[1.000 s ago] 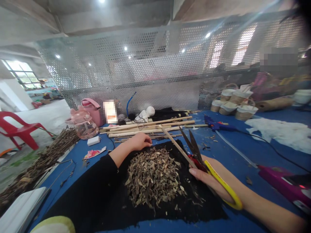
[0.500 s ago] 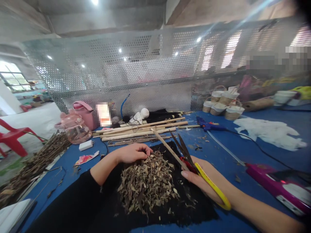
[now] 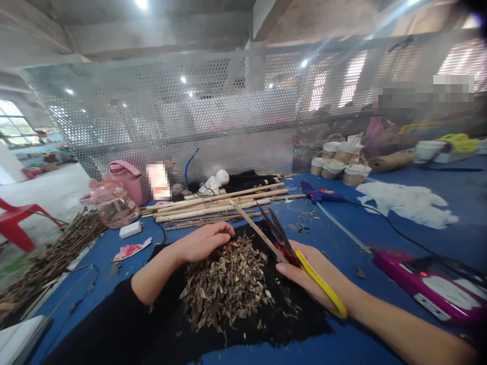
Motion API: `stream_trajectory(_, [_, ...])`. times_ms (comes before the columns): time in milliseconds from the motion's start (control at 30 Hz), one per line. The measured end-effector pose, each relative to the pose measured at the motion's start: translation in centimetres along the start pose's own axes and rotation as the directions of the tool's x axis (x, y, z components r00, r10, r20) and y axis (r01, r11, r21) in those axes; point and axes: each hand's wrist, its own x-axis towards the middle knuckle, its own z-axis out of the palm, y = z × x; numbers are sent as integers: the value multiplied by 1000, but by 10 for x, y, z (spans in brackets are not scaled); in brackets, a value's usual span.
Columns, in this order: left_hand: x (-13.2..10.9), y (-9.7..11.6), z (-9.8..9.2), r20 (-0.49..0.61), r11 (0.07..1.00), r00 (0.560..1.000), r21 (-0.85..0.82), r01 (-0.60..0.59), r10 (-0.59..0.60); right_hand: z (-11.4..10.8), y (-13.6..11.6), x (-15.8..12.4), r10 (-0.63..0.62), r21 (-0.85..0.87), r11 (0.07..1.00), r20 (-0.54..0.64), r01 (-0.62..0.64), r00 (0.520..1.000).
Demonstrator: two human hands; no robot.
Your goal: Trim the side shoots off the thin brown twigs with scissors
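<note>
A heap of dry, crumbled brown leaves [image 3: 224, 284] lies on a black cloth [image 3: 274, 332] in front of me. My left hand [image 3: 207, 239] rests against the heap's far left edge, its fingers stretched and slightly bent. Their tips dip behind the leaves, and I see nothing held there. In my right hand [image 3: 310, 271] are scissors [image 3: 321, 284] with a yellow and red handle, blades slightly apart and pointing away from me. The same hand grips a thin wooden stick [image 3: 254, 229] alongside the blades.
Several wooden sticks [image 3: 213, 209] lie across the back. A blue glue gun [image 3: 323, 195], a purple power strip [image 3: 422, 289] and a white cloth [image 3: 407, 203] are on the right. Small pots [image 3: 355, 174] stand behind. At left are a pink bottle [image 3: 114, 205], a white charger [image 3: 130, 230] and dry stems [image 3: 57, 258].
My left hand has flattened over the heap's edge; its thumb and forefinger were bent together at the leaves before. The whole view has shifted slightly. My right hand keeps its hold.
</note>
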Motion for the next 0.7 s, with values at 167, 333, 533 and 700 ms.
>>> stream_trajectory(167, [-1, 0, -2, -55, 998, 998, 58, 4, -1, -1, -3, -1, -9, -26, 1000, 3, 9, 1000])
stream_trajectory(333, [-4, -1, -18, -134, 984, 991, 175, 40, -16, 1, 2, -2, -8, -58, 998, -12, 8, 1000])
stream_trajectory(533, [-16, 5, -26, -183, 974, 983, 214, 69, -29, 2, 5, -2, -35, -9, 999, 22, 35, 999])
stream_trajectory(700, [-20, 2, -12, -197, 950, 979, 291, 115, -58, 2, 3, -1, -40, -28, 999, -2, 40, 999])
